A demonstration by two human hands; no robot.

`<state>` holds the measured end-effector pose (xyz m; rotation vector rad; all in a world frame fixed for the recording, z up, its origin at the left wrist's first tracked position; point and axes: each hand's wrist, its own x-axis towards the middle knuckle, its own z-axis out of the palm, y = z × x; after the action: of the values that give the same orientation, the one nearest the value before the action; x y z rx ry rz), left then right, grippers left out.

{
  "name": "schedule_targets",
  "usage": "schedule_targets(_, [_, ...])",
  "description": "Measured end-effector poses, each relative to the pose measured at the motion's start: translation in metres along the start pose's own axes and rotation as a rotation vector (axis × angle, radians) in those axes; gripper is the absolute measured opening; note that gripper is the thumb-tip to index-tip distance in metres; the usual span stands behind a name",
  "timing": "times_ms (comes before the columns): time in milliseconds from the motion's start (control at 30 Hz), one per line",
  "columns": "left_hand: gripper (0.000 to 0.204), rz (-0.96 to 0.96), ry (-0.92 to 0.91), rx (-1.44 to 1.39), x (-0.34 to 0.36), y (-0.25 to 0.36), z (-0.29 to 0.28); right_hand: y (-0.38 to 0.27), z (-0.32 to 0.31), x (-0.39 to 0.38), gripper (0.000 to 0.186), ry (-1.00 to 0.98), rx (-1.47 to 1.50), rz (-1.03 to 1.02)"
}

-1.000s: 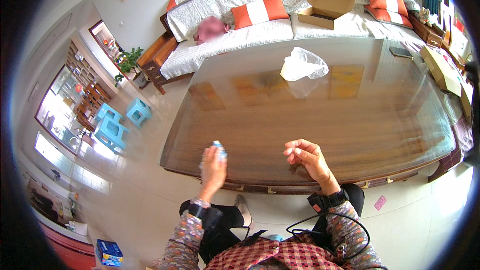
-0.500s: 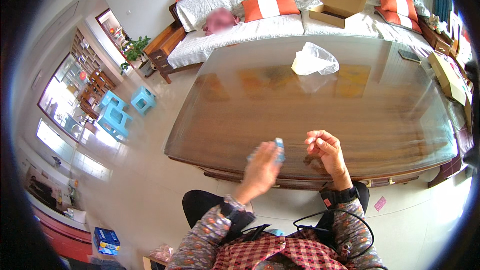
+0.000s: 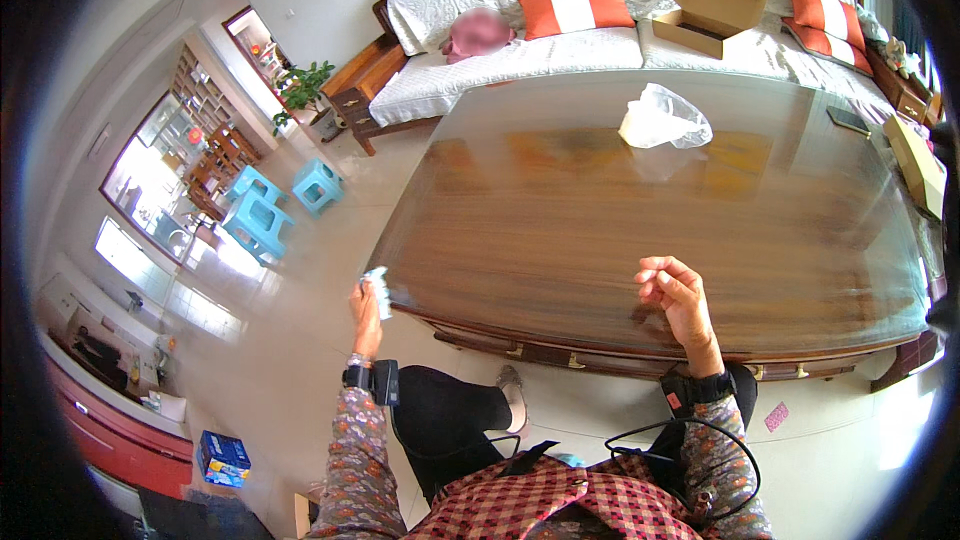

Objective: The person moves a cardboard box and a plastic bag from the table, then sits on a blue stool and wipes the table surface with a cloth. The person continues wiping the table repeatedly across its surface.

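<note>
My left hand [image 3: 366,318] is at the near left corner of a dark wooden coffee table [image 3: 570,225] with a glossy top. Its fingers are closed on a crumpled pale-blue cloth [image 3: 379,292], which lies against the table's edge. Over the near right part of the tabletop I hold my right hand [image 3: 684,305], its fingers curled and the thumb drawn toward them. I see nothing between those fingers.
A clear plastic bag [image 3: 668,118] with pale contents sits at the table's far side. A dark phone [image 3: 848,119] lies at the far right, near a cardboard box [image 3: 915,165]. Blue stools [image 3: 258,223] stand on the left. A black cable [image 3: 640,435] loops by my right forearm.
My left hand has swept left with the cloth, from above the near middle of the table to its left corner. The right hand keeps its pose. The view has shifted slightly left.
</note>
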<state>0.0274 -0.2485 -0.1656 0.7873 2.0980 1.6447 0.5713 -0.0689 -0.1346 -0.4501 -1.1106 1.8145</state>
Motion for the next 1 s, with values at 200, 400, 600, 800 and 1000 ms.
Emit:
schedule_targets(200, [0.046, -0.201, -0.631, -0.850, -0.070, 0.079, 0.085, 0.004, 0.003, 0.001, 0.026, -0.019, -0.006, 0.058])
schedule_targets(400, [0.041, -0.327, -0.741, -1.038, -0.116, 0.116, 0.156, 0.010, 0.013, 0.000, 0.029, -0.105, -0.064, 0.123])
schedule_targets(600, [0.040, -0.370, -0.839, -0.889, -0.166, 0.134, 0.217, 0.025, 0.033, -0.003, 0.058, -0.278, -0.048, 0.133])
schedule_targets(800, [0.040, 0.059, -0.751, -0.381, -0.182, 0.147, 0.240, 0.029, 0.037, -0.002, 0.036, -0.119, -0.392, 0.228])
schedule_targets(1000, [0.036, 0.151, -0.542, -0.298, -0.152, 0.127, 0.230, 0.024, 0.035, -0.003, 0.026, -0.033, -0.285, 0.128])
